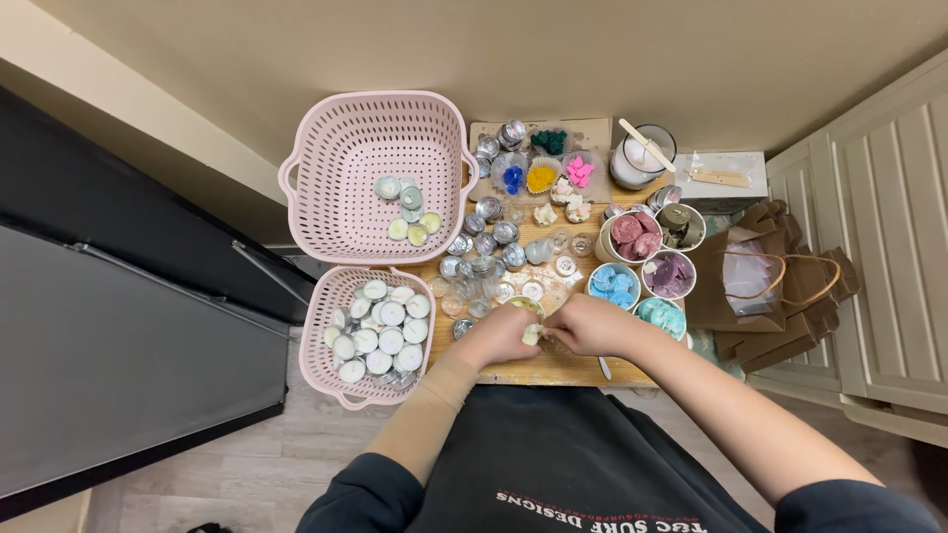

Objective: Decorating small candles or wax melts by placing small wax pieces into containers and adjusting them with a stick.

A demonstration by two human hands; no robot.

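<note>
We pinch a pale candle [531,335] between left hand [502,336] and right hand [590,325] at the table's [553,370] near edge, perhaps seating it; baskets [375,178] wait left.

1. You see a large pink basket [370,178] at the back, with a few candles inside.
2. A smaller pink basket [375,336] in front is full of tealights.
3. Cups of coloured wax [642,262] stand right.
4. Brown paper bags [770,286] lie beside them.
</note>
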